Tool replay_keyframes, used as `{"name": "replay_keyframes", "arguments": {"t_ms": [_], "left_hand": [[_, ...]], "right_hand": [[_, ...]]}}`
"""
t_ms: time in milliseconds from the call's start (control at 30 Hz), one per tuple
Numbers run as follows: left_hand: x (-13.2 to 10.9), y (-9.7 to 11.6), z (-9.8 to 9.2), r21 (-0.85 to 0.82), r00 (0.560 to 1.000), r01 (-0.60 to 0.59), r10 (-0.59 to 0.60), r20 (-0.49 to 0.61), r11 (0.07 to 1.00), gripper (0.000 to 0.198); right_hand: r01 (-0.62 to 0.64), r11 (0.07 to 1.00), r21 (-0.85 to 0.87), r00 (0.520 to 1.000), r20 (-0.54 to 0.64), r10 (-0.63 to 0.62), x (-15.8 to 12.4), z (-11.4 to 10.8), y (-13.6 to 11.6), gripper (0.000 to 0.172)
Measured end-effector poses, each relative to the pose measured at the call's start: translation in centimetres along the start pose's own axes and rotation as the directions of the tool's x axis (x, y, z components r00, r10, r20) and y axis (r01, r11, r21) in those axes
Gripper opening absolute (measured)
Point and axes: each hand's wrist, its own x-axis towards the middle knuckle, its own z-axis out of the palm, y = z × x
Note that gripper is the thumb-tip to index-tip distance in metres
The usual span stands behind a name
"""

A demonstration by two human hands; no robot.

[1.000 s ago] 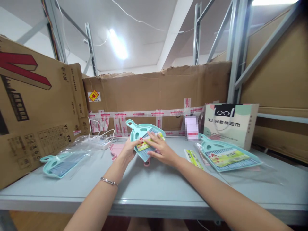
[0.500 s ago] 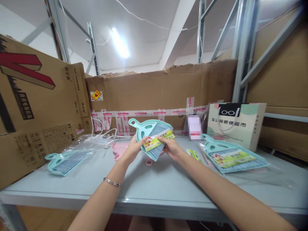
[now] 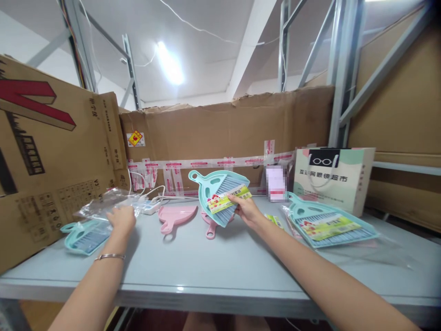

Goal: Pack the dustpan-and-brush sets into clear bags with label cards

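Observation:
My right hand (image 3: 245,208) grips a mint-green dustpan (image 3: 209,184) by its right side, with a blue-bristled brush (image 3: 231,185) nested in it. A yellow-green paper label (image 3: 220,202) lies across the bristles, under my thumb. The set is held tilted above the table, its looped handle toward the upper left. Over at the left, my left hand (image 3: 121,219) has its fingers closed on a crumpled clear plastic bag (image 3: 99,202); the fingertips are partly hidden. Just below that hand, another mint dustpan set (image 3: 86,236) lies on the table under plastic.
Two pink dustpans, a nearer one (image 3: 177,216) and one partly hidden (image 3: 210,231), lie mid-table. To the right are a bagged mint set (image 3: 330,225), a loose label (image 3: 274,221) and a paper bag (image 3: 334,179). Cardboard boxes (image 3: 213,133) wall the back; a power strip (image 3: 150,208) sits back left.
My left hand has let go of the dustpan set and moved left to the plastic bag, which is now bunched up higher. My right hand still holds the set, almost unmoved.

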Motion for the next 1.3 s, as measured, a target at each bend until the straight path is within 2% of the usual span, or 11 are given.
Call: {"name": "replay_keyframes", "arguments": {"t_ms": [167,233,367,467,600,700,800,900,1033,1167,1300], "left_hand": [[0.9,-0.7,0.7,0.075,0.989,0.089,-0.079,-0.128,0.993,0.042],[1.2,-1.2,1.0,0.03,0.989,0.141,-0.139,-0.053,0.99,0.052],[1.5,-1.9,1.4,-0.03,0.987,0.159,-0.158,0.036,0.987,0.025],[1.0,-1.2,0.7,-0.037,0.98,0.035,-0.042,-0.193,0.999,0.031],[-0.4,2.1,-1.2,-0.11,0.824,-0.265,0.166,-0.542,0.958,0.032],[-1.0,5.5,-2.8,-0.353,0.778,-0.455,0.173,-0.604,0.817,0.025],[-1.3,8.5,-4.1,-0.639,0.812,-0.527,0.112,-0.572,0.561,0.025],[-1.8,10.4,-4.3,-0.661,0.788,-0.599,0.184,-0.588,0.452,0.023],[-3.3,10.9,-2.6,-0.545,0.707,-0.705,0.507,-0.493,0.453,0.018],[-4.5,10.5,-1.1,-0.584,0.775,-0.594,0.588,-0.233,0.552,0.023],[-4.9,10.5,-1.0,-0.585,0.741,-0.566,0.669,-0.052,0.581,0.023]], "right_hand": [[-0.009,1.0,0.015,1.0,-0.013,0.009,0.0,-0.2,-0.3,0.018],[-0.013,1.0,0.016,1.0,-0.001,0.013,-0.1,-0.1,-0.3,0.016],[-0.005,1.0,0.015,1.0,0.027,0.004,-0.3,0.0,-0.2,0.016],[0.001,1.0,0.004,0.999,0.039,-0.001,-0.2,0.0,-0.3,0.015],[-0.014,1.0,0.008,0.998,0.063,0.013,-0.1,-0.2,-0.6,0.017],[-0.023,1.0,-0.005,0.992,0.121,0.024,-0.4,-0.2,-1.0,0.018],[-0.036,0.998,-0.06,0.987,0.152,0.045,-0.9,-0.1,-1.3,0.02],[-0.052,0.995,-0.083,0.99,0.128,0.062,-1.0,-0.2,-1.8,0.02],[-0.029,1.0,0.009,0.999,0.028,0.029,-0.2,-0.8,-2.9,0.019],[0.012,0.997,0.075,0.997,-0.071,-0.007,0.5,-1.6,-3.8,0.019],[0.002,0.999,0.049,0.997,-0.071,0.002,0.4,-1.6,-3.6,0.02]]}}
